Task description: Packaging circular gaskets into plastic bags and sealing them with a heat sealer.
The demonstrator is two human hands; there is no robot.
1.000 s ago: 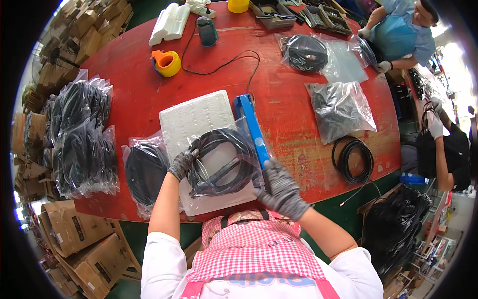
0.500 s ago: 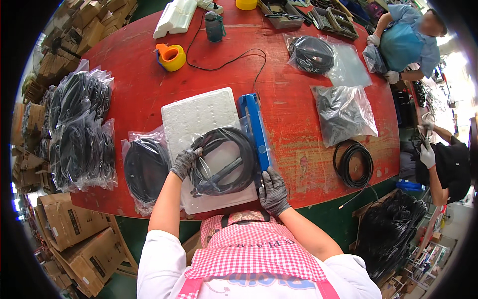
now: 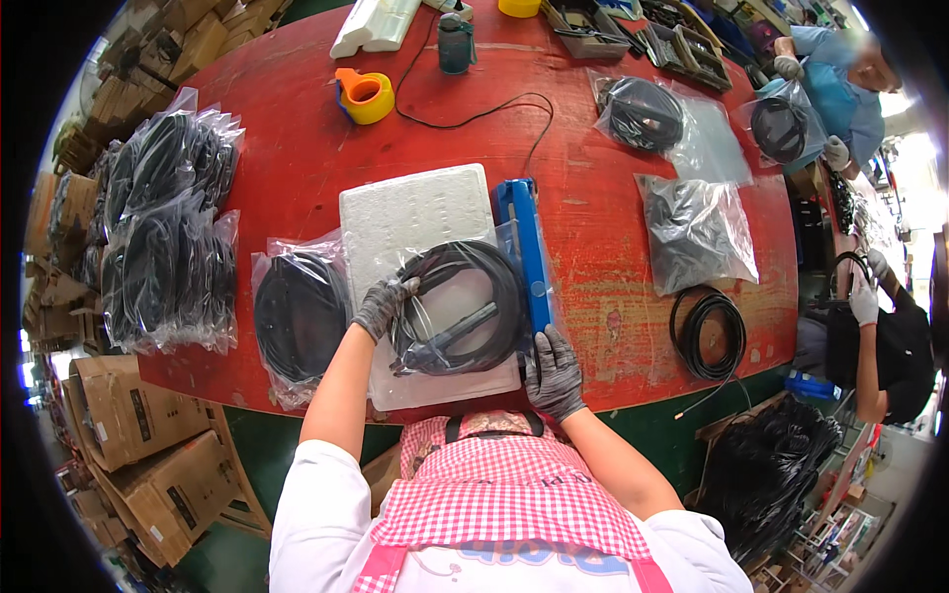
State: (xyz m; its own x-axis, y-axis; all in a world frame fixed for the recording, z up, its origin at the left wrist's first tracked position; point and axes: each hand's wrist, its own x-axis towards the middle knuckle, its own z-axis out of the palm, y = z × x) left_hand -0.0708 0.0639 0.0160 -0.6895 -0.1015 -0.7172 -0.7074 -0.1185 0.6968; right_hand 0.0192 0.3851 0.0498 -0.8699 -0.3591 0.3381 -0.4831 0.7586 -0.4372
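Note:
A clear plastic bag holding a coiled black cable [image 3: 463,341] lies on a white foam board [image 3: 410,208]. My left hand [image 3: 386,306], in a grey glove, is closed on the bag's left side. The bag's right edge reaches a long blue bar-shaped device, apparently a bag sealer [image 3: 526,247], standing along the board's right side. My right hand [image 3: 556,378], also gloved in grey, lies against the sealer's near end with its fingers stretched out. Whether the bag's edge sits inside the sealer is hidden. Left of the board rests another bagged cable coil [image 3: 297,311].
Bagged cables [image 3: 168,267] are piled at the red table's left. An orange tape dispenser [image 3: 366,97] and a green bottle [image 3: 455,44] stand farther back. A bare cable coil [image 3: 709,334] and a plastic-wrapped bundle [image 3: 697,232] lie right. Two people work beyond the right side.
My view has shifted slightly, so the table appears moved right. Both hands keep their places at the bag and sealer. The far-right person now holds up a bagged coil.

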